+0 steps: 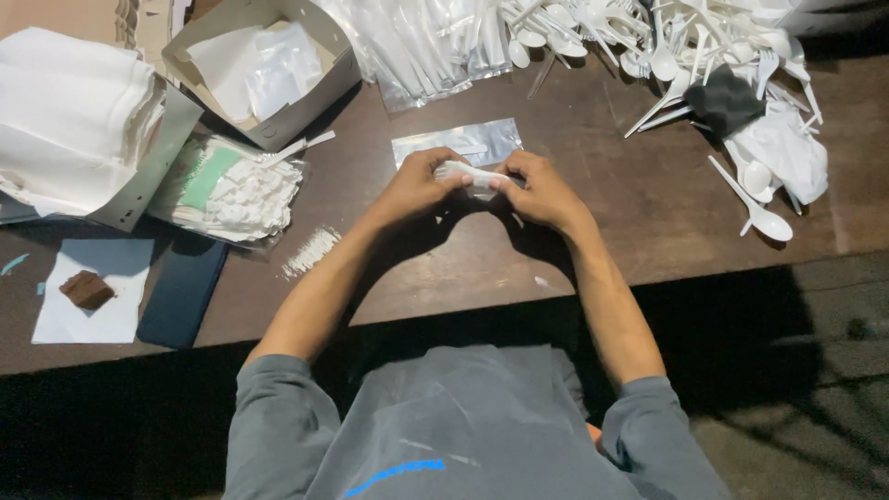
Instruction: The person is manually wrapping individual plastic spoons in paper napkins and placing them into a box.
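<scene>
My left hand [419, 183] and my right hand [539, 190] meet over the middle of a dark wooden table [648, 204]. Together they grip a small white bundle [470, 175], which looks like plastic cutlery rolled with a napkin. A clear plastic sleeve [458, 141] lies flat on the table just beyond my fingers.
A heap of white plastic spoons and forks [648, 37] and clear sleeves [426, 42] fills the far edge. An open cardboard box [269, 69], a white napkin stack [69, 116], a wrapped pack [227, 190], a dark blue flat case [182, 292] and a brown block on paper [86, 289] sit left.
</scene>
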